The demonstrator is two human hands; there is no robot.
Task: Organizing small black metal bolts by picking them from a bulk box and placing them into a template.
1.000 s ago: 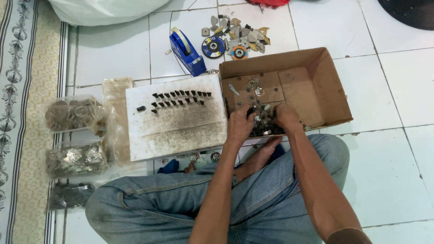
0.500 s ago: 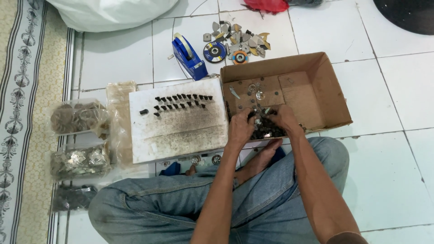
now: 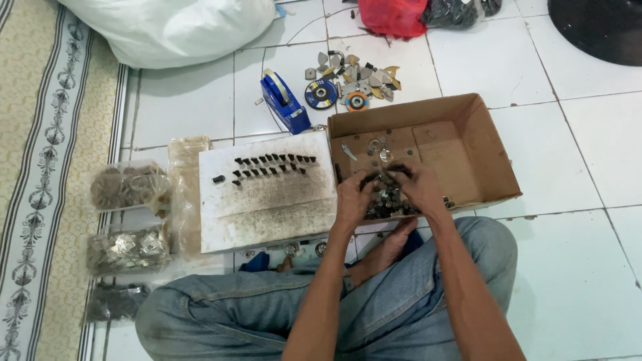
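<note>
Your left hand [image 3: 353,195] and right hand [image 3: 420,187] were curled together over a pile of small dark metal parts [image 3: 386,200] in the near-left corner of the cardboard box [image 3: 468,144]; grip unclear. Loose pieces could have spilled toward the white board [image 3: 267,200].

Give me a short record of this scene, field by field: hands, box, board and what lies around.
left hand: in the heap of small dark metal parts, grip unclear
right hand: on the same heap, grip unclear
box: open cardboard, on the tile floor
board: white, left of box, rows of small dark pieces
behind: blue tape dispenser, discs
left: bags of parts
</note>
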